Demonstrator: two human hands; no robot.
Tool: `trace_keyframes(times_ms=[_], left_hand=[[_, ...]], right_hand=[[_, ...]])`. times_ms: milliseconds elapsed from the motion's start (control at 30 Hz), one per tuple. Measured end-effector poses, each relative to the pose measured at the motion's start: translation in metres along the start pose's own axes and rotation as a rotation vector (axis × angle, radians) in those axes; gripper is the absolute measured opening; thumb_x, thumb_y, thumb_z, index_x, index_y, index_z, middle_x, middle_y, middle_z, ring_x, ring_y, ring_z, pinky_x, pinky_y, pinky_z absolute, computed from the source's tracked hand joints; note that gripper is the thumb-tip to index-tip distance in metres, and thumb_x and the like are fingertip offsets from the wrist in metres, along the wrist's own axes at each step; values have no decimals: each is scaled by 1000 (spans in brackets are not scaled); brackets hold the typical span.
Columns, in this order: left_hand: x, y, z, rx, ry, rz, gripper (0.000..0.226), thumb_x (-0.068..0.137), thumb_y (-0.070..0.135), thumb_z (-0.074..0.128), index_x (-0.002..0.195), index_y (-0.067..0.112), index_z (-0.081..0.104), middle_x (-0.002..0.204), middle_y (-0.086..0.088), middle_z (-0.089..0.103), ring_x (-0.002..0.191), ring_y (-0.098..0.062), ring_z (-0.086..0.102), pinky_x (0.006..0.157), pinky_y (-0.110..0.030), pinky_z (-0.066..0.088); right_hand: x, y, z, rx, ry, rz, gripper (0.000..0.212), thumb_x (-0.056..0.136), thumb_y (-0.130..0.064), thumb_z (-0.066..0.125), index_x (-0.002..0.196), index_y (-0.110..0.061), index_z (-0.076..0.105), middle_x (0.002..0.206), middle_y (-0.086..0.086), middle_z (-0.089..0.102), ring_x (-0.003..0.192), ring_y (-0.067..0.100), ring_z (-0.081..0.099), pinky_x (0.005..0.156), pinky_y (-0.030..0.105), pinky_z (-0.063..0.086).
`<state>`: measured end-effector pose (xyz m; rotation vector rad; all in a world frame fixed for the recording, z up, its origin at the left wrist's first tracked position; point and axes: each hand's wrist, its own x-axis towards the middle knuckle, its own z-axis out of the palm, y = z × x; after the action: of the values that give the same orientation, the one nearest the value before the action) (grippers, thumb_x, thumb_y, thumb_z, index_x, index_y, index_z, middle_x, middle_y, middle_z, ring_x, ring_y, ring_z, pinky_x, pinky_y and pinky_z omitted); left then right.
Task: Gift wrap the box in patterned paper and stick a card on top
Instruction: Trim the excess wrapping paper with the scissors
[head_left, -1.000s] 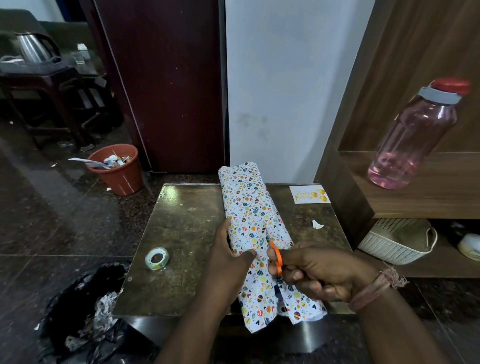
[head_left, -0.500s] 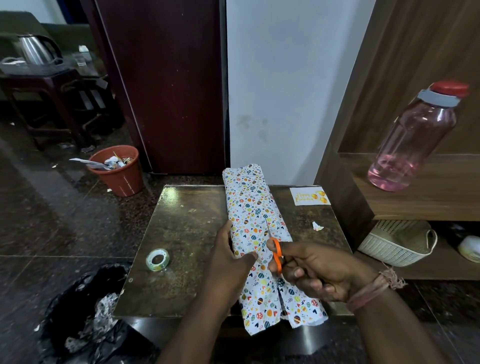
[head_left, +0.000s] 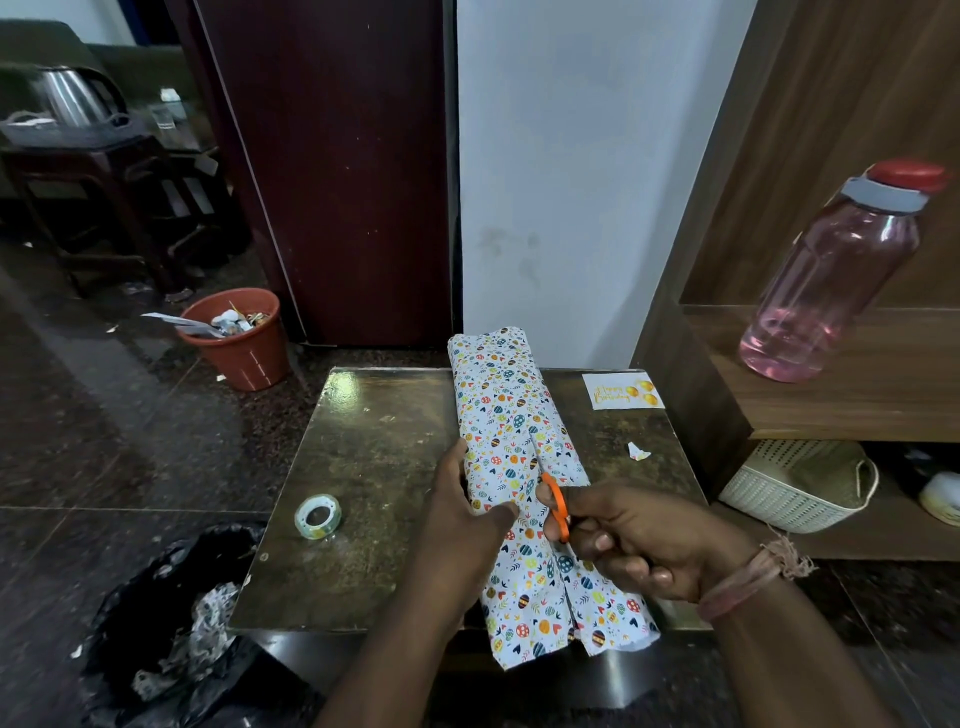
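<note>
While my left hand (head_left: 457, 525) clamps the near part of the wrapped box (head_left: 506, 415), its thumb lies across the top of the patterned paper (head_left: 540, 597) and its fingers curl around the left side. My right hand (head_left: 644, 540) is closed around one pair of orange-handled scissors (head_left: 556, 506), with fingers through the handle loops. The blades run forward into a slit in the paper and are mostly hidden, so I cannot tell how far apart they stand.

I can count one long bundle covered in white paper printed with small coloured eggs, hearts and leaves. It lies lengthwise down the middle of the small dark table (head_left: 374, 457), its far end reaching past the table's back edge toward the wall. Its near end is loose paper, split into two flaps that hang over the front edge of the table.

One roll of tape (head_left: 318, 516) lies flat on the table to the left of my left hand, well apart from the bundle. One white greeting card (head_left: 622, 391) with gold balloons lies at the far right corner of the table, apart from the bundle. One small torn scrap of paper (head_left: 638, 450) lies between the card and my right hand.

One pink water bottle (head_left: 831, 280) with a red cap stands on the wooden shelf to the right. One white basket (head_left: 800, 488) sits on the lower shelf beneath it. One orange bin (head_left: 239, 340) with scraps inside stands on the floor at the far left, and one black bag (head_left: 171, 623) of rubbish sits on the floor by the table's near left corner.
</note>
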<state>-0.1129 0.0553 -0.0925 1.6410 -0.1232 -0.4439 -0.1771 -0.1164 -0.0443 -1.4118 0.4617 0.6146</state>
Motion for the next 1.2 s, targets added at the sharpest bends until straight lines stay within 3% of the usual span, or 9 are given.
trace_keyframes(times_ms=[333,500,633,867,967,1000,1100,1167,1200], left_hand=[[1,1,0,3,2,3,68,92,-3,66,138,40,41,122,17,66,95,12,66,74,-13,54],[-1,3,-1,10,-15,8,72,90,-4,68,145,35,41,120,18,65,95,10,67,81,-19,55],[-3,5,-1,-2,-22,-7,72,91,-4,68,144,37,40,119,19,64,93,9,68,74,-16,55],[-7,2,-2,-1,-89,-43,78,90,-8,65,144,39,36,119,20,65,98,0,71,75,-24,60],[-11,-2,-5,53,-153,-83,105,83,2,74,158,47,16,141,11,57,118,-9,64,95,-37,58],[-13,-2,-6,88,-178,-93,115,78,8,77,157,56,8,146,10,52,120,-9,62,96,-36,57],[-19,-1,-7,154,-241,-104,117,82,9,77,151,64,1,140,17,44,106,7,59,75,-13,53],[-21,1,-5,248,-207,-57,109,86,12,74,149,69,5,156,7,31,131,-3,48,89,-19,48],[-20,2,-3,323,-168,-21,103,86,17,74,147,72,11,163,5,19,145,-13,32,100,-26,42]], right_hand=[[2,3,1,26,8,-29,27,101,-27,57,92,-3,63,57,0,32,28,5,27,28,12,16],[-8,1,-4,-49,-137,31,50,90,-50,66,111,-4,64,62,0,33,31,4,33,28,11,21],[-20,-1,-13,-126,-218,37,74,76,-69,67,118,-9,62,65,-1,34,33,3,34,28,11,22],[-24,-1,-24,43,58,-186,62,83,-64,64,111,-8,62,66,3,37,39,10,33,31,13,21],[-20,-3,-18,7,201,-229,64,77,-61,67,109,-6,60,68,8,52,45,17,44,33,18,30],[-19,-4,-17,-16,224,-228,64,76,-60,69,109,-6,59,70,9,55,47,18,47,35,20,32],[-22,-7,-15,15,248,-229,56,75,-51,74,104,-7,57,75,11,57,51,20,53,39,25,43],[-26,-9,-13,1,269,-210,59,71,-47,78,105,-3,58,82,13,57,58,24,59,46,31,51],[-27,-9,-12,-26,281,-185,61,72,-46,78,110,-2,60,86,15,58,63,27,63,52,34,55]])
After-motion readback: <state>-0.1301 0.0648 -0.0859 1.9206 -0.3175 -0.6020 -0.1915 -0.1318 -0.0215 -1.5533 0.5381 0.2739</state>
